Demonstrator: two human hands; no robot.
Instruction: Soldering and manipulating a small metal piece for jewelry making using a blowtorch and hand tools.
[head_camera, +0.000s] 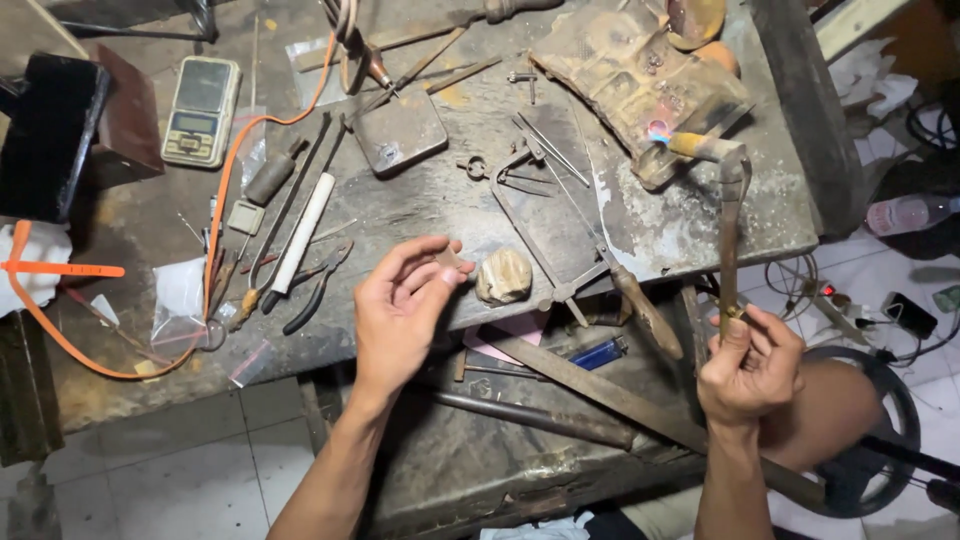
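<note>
The left hand (405, 305) holds a small pale piece (447, 260) above the front edge of the workbench (420, 215); thumb and forefinger pinch it, and the other fingers are loosely curled. The right hand (750, 365) grips the lower end of a bent metal torch (728, 215), with all fingers closed around its handle. At the brass nozzle a small bluish flame (659, 131) burns over a scorched soldering block (640, 75). It looks like the heating step: the piece is not yet at the flame, and bringing them together calls for a steady pinch and a careful aim. Just beside the left hand lies a beige lump (503, 275). Dividers (560, 225), pliers (318, 285), a white rod (302, 232), files and a pocket scale (202, 110) crowd the bench between the hand and the flame.
</note>
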